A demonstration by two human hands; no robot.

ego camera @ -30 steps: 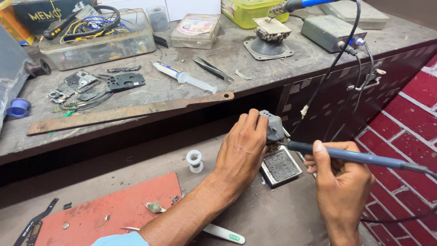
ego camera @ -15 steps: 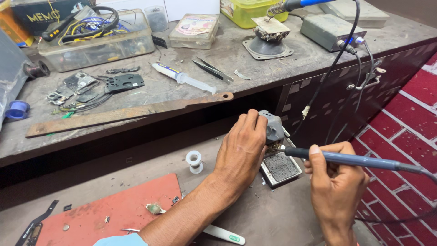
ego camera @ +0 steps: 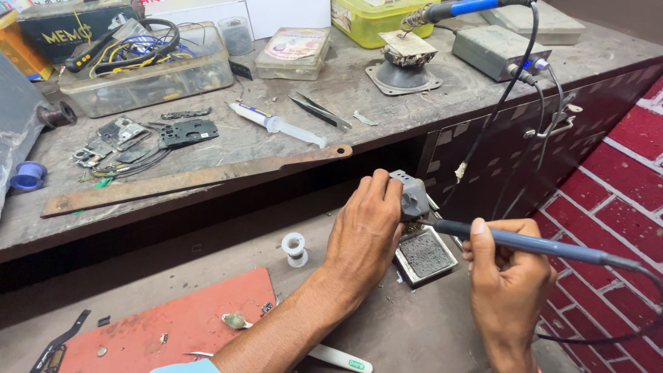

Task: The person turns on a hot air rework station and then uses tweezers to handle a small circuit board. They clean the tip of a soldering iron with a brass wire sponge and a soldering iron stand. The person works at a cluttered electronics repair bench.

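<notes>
Left hand [ego camera: 366, 231] grips grey stand [ego camera: 411, 195] — right hand [ego camera: 507, 280] holds soldering iron [ego camera: 532, 243].

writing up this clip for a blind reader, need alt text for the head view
Two hands work at a cluttered repair bench: the left hand grips a small grey holder while the right hand points a blue soldering iron at it, above a square tip-cleaning tray. A solder spool and red mat lie nearby.
</notes>
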